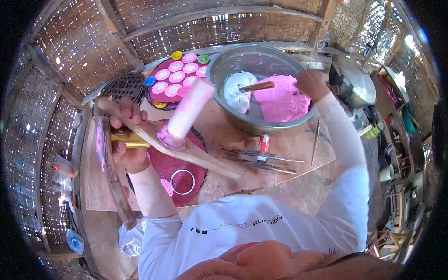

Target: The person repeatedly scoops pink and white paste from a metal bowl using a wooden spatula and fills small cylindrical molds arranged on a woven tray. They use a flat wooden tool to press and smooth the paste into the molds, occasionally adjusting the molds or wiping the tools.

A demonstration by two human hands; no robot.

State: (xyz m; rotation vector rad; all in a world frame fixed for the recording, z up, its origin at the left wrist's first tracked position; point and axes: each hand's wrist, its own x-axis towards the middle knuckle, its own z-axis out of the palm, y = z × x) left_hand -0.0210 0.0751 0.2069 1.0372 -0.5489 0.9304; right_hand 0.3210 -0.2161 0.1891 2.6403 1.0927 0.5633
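Wooden press in two pieces, both at the left hand [132, 159], held above the plywood table [224, 128]. One piece: rough wooden bar [212, 166] carrying a stout white cylinder [191, 107], smeared pink, pink paste ringing its base. Other piece: knotty wooden bar [116, 182] with a smooth, shiny gold-coloured tube [133, 141]. Left fingers bent around the wood and tube, grasping.

Right hand [311, 85] at the far-right side of the round grey basin [219, 105], by the pink dough [280, 102]; fingers curled, cannot tell whether they grip any. Dough soft, lumpy; paler white dough [238, 91] beside it, flat brown stick [259, 86] lying across.

Below the press: round dark-red mat [191, 151], thin metal ring [182, 182] on it. Behind: second round mat [157, 100] with lacy pink discs [176, 77]. Right of the ring: slim dark sticks [280, 167], red-and-white tube [264, 143]. Woven bamboo wall [182, 37] around.
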